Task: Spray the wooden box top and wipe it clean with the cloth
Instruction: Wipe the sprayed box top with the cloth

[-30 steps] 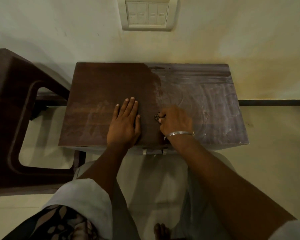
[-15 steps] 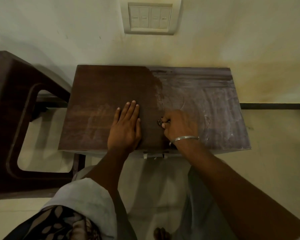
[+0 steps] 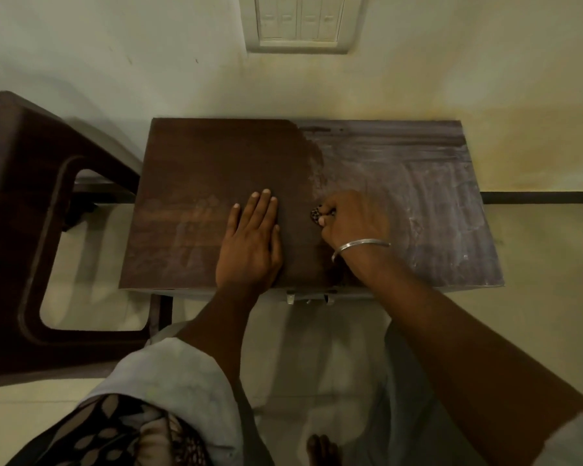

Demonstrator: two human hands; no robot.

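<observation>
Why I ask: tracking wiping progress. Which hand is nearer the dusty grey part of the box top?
Right. The right hand, gripping the cloth, sits on the left edge of the dusty grey part; the left hand lies flat on the dark part, further left.

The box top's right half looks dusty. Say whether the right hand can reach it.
Probably yes: the right hand, gripping the cloth, sits at the edge of that dusty half, with nothing lying on it.
</observation>
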